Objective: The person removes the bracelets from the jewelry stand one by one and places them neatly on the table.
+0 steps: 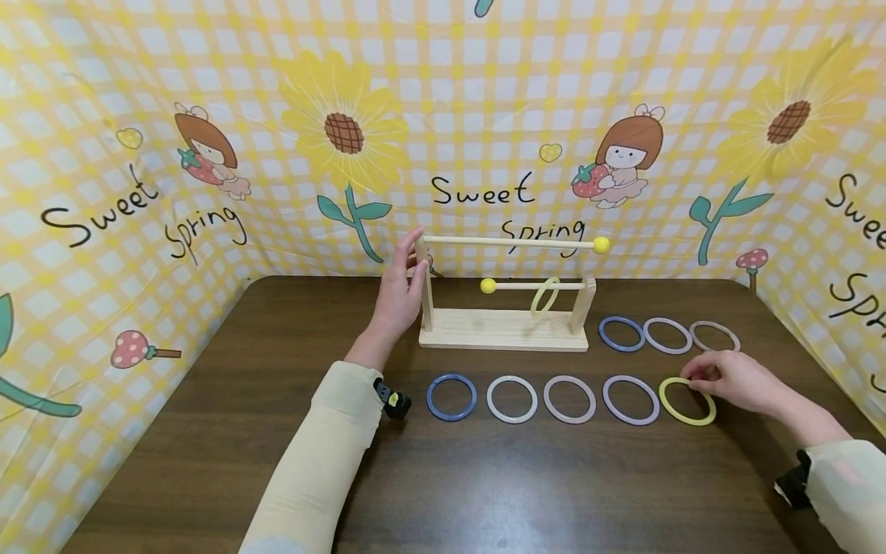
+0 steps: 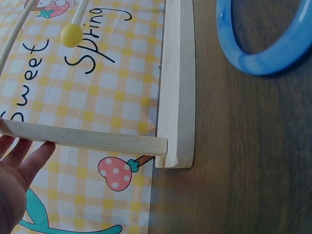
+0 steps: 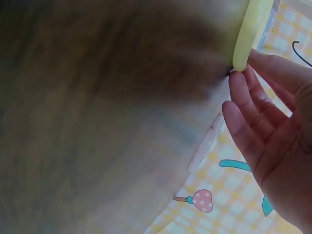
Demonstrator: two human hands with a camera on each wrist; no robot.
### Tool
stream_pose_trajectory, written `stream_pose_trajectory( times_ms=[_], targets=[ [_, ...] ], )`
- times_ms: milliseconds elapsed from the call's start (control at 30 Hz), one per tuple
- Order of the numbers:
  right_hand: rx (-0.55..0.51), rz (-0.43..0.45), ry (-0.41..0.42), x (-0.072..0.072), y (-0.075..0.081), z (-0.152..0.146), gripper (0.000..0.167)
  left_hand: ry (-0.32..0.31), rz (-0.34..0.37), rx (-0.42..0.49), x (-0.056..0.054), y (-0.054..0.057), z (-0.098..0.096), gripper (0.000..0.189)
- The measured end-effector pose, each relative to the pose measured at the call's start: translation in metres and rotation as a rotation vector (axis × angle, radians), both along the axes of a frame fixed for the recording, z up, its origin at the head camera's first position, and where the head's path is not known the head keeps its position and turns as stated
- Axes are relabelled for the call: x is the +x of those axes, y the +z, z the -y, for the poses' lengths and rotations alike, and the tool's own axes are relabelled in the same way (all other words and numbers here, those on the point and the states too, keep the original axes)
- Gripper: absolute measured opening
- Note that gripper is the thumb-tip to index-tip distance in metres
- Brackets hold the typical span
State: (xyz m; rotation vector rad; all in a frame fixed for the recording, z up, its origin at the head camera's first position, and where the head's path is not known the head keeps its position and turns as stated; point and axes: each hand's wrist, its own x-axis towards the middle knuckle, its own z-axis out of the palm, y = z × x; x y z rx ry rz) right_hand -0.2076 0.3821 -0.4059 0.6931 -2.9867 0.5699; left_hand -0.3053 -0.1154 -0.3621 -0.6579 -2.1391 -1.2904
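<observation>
My left hand (image 1: 400, 292) holds the upper part of the left post (image 2: 92, 140) of a wooden stand (image 1: 505, 340), its fingers at the post's top. The stand's top rod (image 1: 512, 242) ends in a yellow ball at the right. A lower rod (image 1: 512, 286) runs left from the right post, with a pale yellow ring (image 1: 545, 298) hanging on it. My right hand (image 1: 741, 378) pinches the edge of a yellow ring (image 1: 687, 422) at the right end of the front row. In the right wrist view this ring (image 3: 251, 36) sits between thumb and fingertips.
In the front row lie a blue ring (image 1: 451, 418), a whitish ring (image 1: 512, 421), a pale pink ring (image 1: 570, 421) and a purple ring (image 1: 631, 422). Behind them, right of the stand, lie another blue ring (image 1: 621, 350), a lilac ring (image 1: 667, 352) and a pale greyish ring (image 1: 716, 325). Checked cloth surrounds the table.
</observation>
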Motion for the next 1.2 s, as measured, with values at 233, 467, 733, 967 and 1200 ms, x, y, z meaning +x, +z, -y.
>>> stream_pose_trajectory(
  times_ms=[233,467,733,967,1200],
  targets=[
    [-0.037,-0.019,-0.028,0.001,0.007,0.005,0.009,-0.006,0.007,0.002,0.000,0.000,0.000,0.046],
    [-0.162,-0.120,-0.031,0.003,0.017,0.023,0.014,-0.003,0.004,-0.001,0.000,0.000,-0.001,0.047],
    [-0.369,-0.040,0.023,0.002,0.020,0.060,0.015,0.005,0.024,0.006,0.001,0.001,-0.001,0.046],
    [-0.487,0.040,0.032,0.000,0.019,0.093,0.019,0.006,0.008,0.007,0.000,0.000,-0.001,0.046],
    [-0.513,0.104,0.042,-0.011,0.016,0.121,0.023,-0.001,-0.004,0.012,0.000,0.000,-0.001,0.046]
  ],
)
